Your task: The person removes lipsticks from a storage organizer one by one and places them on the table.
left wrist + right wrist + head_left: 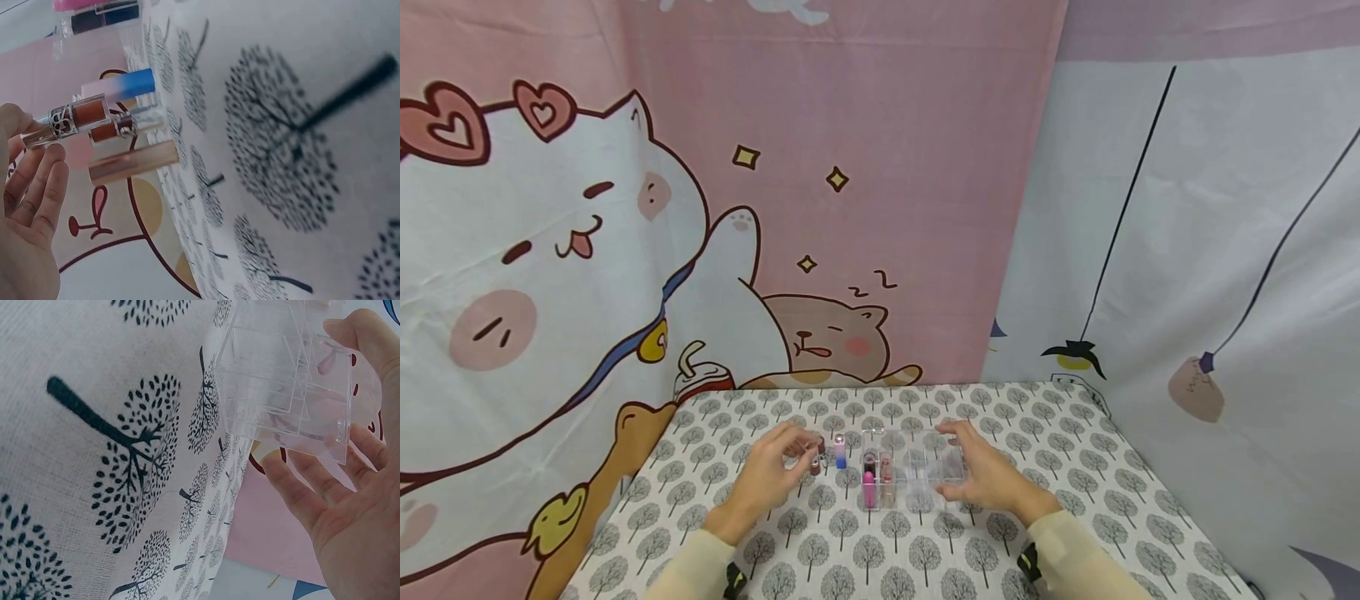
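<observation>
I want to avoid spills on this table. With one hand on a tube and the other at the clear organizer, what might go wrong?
The left hand pinches a brown gloss tube right beside other standing tubes; lifting it may topple them. The right hand only rests its fingers against the clear organizer, so a push might slide it.

The organizer [284, 375] is clear, glossy hard plastic, smooth enough to show the fingers [294, 487] through its walls. The lip gloss tube [69, 119] pairs a see-through shiny body with a silvery metallic band. Beside it, 1 tube [131, 164] has a brushed rose-gold metallic sheen. The table [1075, 467] wears matt woven cloth with a coarse, visible weave.
</observation>
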`<action>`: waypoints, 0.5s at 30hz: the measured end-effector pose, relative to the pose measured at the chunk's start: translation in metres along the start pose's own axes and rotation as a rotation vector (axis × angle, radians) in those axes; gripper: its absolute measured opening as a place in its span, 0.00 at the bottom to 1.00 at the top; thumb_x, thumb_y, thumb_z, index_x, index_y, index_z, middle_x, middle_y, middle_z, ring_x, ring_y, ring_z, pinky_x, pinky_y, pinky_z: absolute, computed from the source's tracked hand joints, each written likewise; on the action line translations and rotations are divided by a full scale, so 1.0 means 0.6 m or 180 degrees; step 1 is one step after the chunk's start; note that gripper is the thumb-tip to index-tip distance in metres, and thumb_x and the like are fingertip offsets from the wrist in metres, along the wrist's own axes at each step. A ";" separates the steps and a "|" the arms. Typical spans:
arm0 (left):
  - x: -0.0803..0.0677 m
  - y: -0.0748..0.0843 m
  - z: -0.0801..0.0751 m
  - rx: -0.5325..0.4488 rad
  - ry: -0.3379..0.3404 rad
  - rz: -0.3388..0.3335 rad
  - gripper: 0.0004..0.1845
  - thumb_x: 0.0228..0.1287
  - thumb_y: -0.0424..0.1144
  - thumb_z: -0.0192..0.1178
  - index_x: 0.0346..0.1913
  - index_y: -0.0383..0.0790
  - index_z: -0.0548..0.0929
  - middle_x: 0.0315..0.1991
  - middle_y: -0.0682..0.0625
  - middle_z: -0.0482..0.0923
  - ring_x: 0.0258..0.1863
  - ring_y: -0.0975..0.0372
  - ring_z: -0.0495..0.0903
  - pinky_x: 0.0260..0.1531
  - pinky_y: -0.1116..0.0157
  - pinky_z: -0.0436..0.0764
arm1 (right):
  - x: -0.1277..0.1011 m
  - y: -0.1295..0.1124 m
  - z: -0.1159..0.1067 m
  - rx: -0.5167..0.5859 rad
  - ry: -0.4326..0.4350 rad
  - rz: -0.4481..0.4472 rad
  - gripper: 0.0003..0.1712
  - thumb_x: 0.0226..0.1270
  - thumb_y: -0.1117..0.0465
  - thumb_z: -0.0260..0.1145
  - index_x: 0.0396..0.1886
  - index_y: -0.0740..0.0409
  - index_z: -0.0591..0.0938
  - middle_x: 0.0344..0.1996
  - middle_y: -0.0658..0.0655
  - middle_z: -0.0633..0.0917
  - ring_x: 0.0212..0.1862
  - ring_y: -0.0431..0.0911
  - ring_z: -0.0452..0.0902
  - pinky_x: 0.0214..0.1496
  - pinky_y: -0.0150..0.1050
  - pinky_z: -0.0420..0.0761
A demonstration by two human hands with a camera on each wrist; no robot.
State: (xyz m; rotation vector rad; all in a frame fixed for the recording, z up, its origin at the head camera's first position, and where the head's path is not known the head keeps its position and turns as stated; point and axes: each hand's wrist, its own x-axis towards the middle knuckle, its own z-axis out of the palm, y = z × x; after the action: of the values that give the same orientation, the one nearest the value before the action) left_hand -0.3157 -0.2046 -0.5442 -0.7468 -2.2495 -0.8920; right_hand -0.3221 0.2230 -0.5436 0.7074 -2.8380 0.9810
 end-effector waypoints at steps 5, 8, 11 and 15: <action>-0.006 -0.010 -0.007 0.0053 0.0021 -0.0067 0.11 0.69 0.25 0.81 0.49 0.38 0.93 0.47 0.46 0.92 0.39 0.58 0.92 0.42 0.61 0.98 | 0.001 0.001 0.000 -0.0033 0.0007 0.0016 0.64 0.62 0.47 0.92 0.92 0.44 0.65 0.83 0.57 0.77 0.67 0.60 0.88 0.58 0.53 0.96; -0.009 -0.017 -0.009 0.0089 0.0032 -0.0057 0.12 0.68 0.24 0.81 0.49 0.37 0.93 0.46 0.46 0.92 0.39 0.59 0.92 0.42 0.63 0.98 | 0.000 0.000 -0.001 -0.0036 -0.0001 0.0025 0.64 0.63 0.47 0.92 0.92 0.43 0.64 0.84 0.56 0.77 0.67 0.59 0.88 0.60 0.52 0.95; -0.012 -0.024 -0.010 0.0088 0.0032 -0.0100 0.13 0.67 0.24 0.81 0.50 0.37 0.93 0.47 0.45 0.92 0.39 0.61 0.91 0.41 0.63 0.98 | -0.001 0.000 -0.001 -0.0027 -0.0004 0.0010 0.64 0.62 0.46 0.92 0.91 0.44 0.65 0.85 0.57 0.76 0.66 0.59 0.88 0.59 0.53 0.96; -0.015 -0.031 -0.014 0.0087 -0.0017 -0.0234 0.13 0.69 0.25 0.81 0.52 0.38 0.93 0.48 0.47 0.92 0.40 0.63 0.91 0.43 0.61 0.98 | 0.000 0.001 0.000 -0.0026 -0.0007 0.0015 0.64 0.63 0.46 0.92 0.91 0.44 0.65 0.85 0.56 0.76 0.64 0.57 0.89 0.54 0.48 0.95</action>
State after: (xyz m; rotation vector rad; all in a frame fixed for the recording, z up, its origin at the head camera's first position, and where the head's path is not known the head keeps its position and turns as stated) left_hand -0.3197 -0.2246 -0.5527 -0.6585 -2.3020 -0.8929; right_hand -0.3223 0.2234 -0.5440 0.7016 -2.8452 0.9695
